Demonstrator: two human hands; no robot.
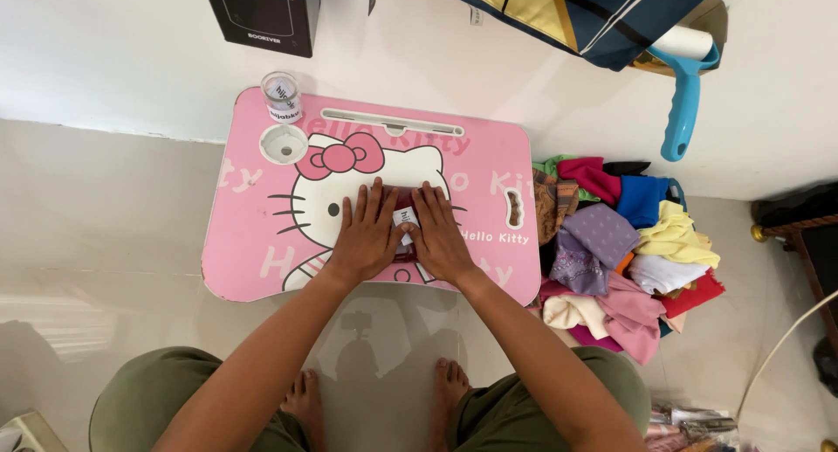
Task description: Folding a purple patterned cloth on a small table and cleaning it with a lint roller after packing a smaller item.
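A pink lap table with a cartoon cat print stands on the floor in front of me. My left hand and my right hand lie flat side by side on its middle, pressing down on a small folded dark red cloth with a white tag. Most of the cloth is hidden under my palms. My bare feet and knees show below the table.
A small clear cup stands at the table's far left corner beside a round cup recess. A heap of coloured folded cloths lies right of the table. A black box, a blue bag and a blue-handled lint roller sit beyond.
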